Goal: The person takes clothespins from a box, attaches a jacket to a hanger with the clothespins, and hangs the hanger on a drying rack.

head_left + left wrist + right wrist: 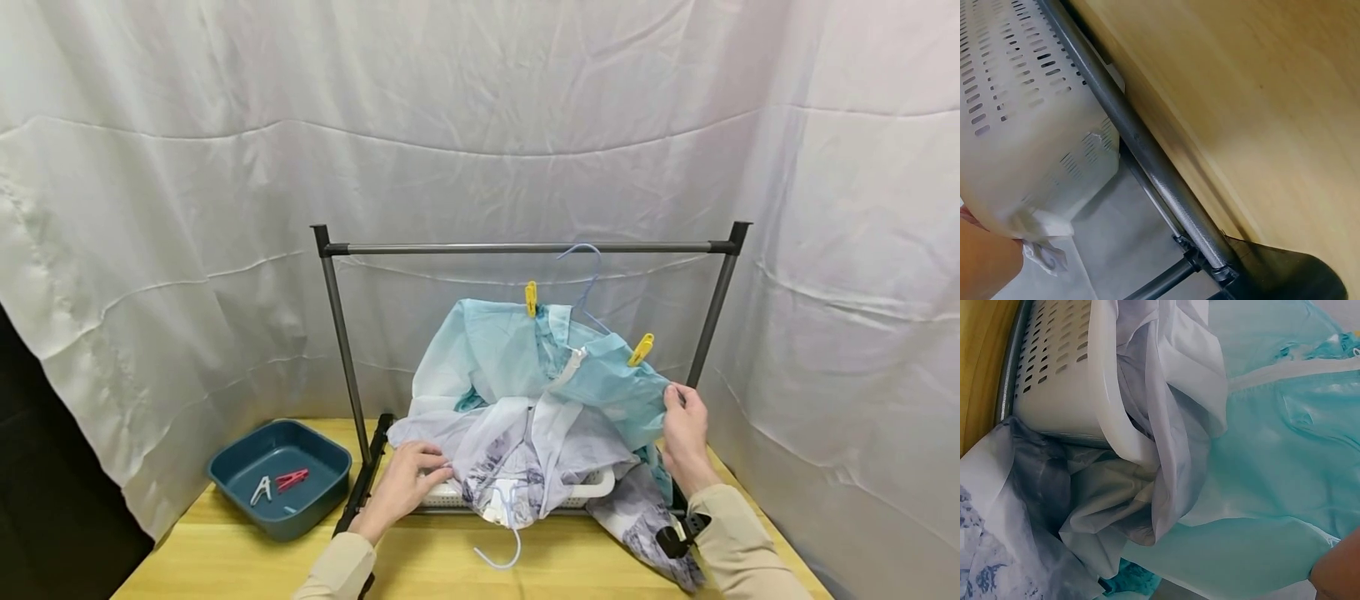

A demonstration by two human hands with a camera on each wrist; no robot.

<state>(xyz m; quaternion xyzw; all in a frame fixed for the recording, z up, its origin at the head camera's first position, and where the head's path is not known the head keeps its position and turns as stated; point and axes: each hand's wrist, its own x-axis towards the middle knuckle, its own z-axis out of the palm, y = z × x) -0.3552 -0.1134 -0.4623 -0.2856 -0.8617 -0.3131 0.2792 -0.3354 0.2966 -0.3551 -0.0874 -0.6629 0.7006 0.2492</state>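
Observation:
A turquoise and white zip jacket point(495, 342) hangs on a light blue hanger point(588, 283) whose hook is at the rack's bar. Two yellow clothespins point(531, 298) sit at its shoulders. My right hand point(684, 425) pinches the jacket's right edge between thumb and fingers. Below it, a lavender-grey patterned garment point(510, 442) lies over a white basket point(600, 483), its own hanger hook point(498, 562) pointing toward me. My left hand point(408, 483) rests at that garment's left edge, fingers extended. In the left wrist view only part of the left hand point(985, 259) shows, beside cloth.
A dark metal rack point(450, 248) stands on the wooden table point(225, 558), around the basket. To the left, a dark teal tub point(330, 492) holds a white clothespin point(261, 490) and a red clothespin point(292, 479). Pale curtains point(187, 208) enclose the back and sides.

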